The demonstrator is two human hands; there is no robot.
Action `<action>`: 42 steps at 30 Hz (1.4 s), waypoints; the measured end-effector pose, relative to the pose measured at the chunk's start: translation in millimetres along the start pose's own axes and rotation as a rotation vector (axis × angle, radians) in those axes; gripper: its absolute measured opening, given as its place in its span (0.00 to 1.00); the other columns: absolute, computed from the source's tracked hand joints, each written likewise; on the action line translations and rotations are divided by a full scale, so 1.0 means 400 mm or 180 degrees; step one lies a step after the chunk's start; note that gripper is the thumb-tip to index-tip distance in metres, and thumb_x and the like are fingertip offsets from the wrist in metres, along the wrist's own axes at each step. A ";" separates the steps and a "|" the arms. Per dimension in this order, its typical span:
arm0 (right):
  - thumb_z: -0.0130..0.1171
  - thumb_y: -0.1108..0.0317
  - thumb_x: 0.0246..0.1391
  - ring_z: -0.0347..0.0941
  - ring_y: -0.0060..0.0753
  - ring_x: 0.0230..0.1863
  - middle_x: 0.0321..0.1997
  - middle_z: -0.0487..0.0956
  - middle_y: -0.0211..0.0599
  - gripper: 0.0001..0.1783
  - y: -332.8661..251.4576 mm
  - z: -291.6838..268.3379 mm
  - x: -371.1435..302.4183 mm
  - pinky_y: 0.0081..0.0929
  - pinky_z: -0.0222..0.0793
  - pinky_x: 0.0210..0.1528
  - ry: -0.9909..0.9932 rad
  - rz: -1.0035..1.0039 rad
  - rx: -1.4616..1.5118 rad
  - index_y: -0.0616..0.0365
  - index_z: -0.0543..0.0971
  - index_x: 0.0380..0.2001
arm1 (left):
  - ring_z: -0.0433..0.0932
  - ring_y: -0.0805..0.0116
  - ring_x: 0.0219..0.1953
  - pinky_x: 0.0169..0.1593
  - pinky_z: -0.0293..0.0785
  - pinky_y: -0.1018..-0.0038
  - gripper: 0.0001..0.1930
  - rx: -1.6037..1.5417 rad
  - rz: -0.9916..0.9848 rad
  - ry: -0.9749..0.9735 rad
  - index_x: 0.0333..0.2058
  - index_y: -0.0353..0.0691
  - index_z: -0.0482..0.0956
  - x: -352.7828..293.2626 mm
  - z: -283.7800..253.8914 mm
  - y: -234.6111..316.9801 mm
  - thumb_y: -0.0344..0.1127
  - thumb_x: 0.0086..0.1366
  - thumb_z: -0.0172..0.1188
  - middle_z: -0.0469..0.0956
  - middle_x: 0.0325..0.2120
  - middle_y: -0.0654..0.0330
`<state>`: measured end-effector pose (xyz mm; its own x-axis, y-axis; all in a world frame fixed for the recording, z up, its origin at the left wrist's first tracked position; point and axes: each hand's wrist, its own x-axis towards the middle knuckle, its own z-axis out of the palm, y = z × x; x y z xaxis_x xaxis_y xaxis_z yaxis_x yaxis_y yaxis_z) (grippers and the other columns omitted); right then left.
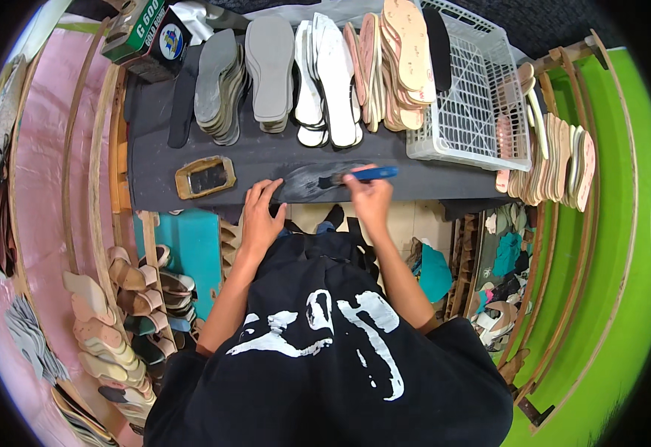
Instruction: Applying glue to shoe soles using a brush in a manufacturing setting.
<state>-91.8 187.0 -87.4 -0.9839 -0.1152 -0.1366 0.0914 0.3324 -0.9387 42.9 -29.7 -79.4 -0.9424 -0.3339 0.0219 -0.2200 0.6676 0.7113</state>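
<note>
My right hand (371,198) is closed round the blue handle of a brush (378,173). The bristles rest on a dark, sole-shaped piece (304,183) that lies across the table near its front edge. Wet-looking pale streaks spread over that piece; its outline is hard to tell from the dark cover below. At its left end is my left hand (263,216), fingers extended and thumb apart, the fingertips touching the piece or the cover beside it. Left of that hand stands a small tan tub (204,177) with a dark inside.
Along the back of the dark-covered table (154,123) stand stacks of grey insoles (271,67), white insoles (334,82) and peach insoles (407,52). A white plastic crate (467,145) is at the right, a green can (146,37) at the back left. Shoe racks flank both sides.
</note>
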 end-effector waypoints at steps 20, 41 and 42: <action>0.71 0.71 0.60 0.83 0.28 0.34 0.33 0.86 0.36 0.09 0.002 0.211 -0.185 0.27 0.77 0.38 0.0055 -0.0152 0.0314 0.62 0.86 0.42 | 0.71 0.49 0.69 0.70 0.70 0.56 0.35 0.0228 0.1182 -0.0886 0.64 0.39 0.78 -0.030 -0.097 -0.151 0.23 0.55 0.72 0.71 0.72 0.57; 0.71 0.74 0.58 0.83 0.34 0.31 0.32 0.86 0.43 0.09 -0.034 0.213 -0.156 0.30 0.78 0.39 0.0829 -0.0319 -0.0654 0.66 0.85 0.40 | 0.63 0.49 0.74 0.69 0.67 0.54 0.38 0.0051 0.1707 -0.1197 0.60 0.44 0.70 -0.021 -0.124 -0.226 0.26 0.50 0.77 0.58 0.78 0.58; 0.71 0.73 0.58 0.83 0.34 0.31 0.32 0.86 0.43 0.09 -0.017 0.221 -0.163 0.29 0.78 0.39 0.0863 -0.0308 -0.0500 0.65 0.85 0.40 | 0.63 0.49 0.74 0.69 0.67 0.54 0.38 0.0057 0.1712 -0.1168 0.60 0.44 0.70 -0.023 -0.120 -0.225 0.26 0.50 0.77 0.58 0.78 0.58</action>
<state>-14.7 109.5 -100.0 -0.9938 0.0931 0.0601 -0.0087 0.4748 -0.8800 83.2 -118.5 -109.9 -0.9463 0.2970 0.1279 0.3053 0.6902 0.6560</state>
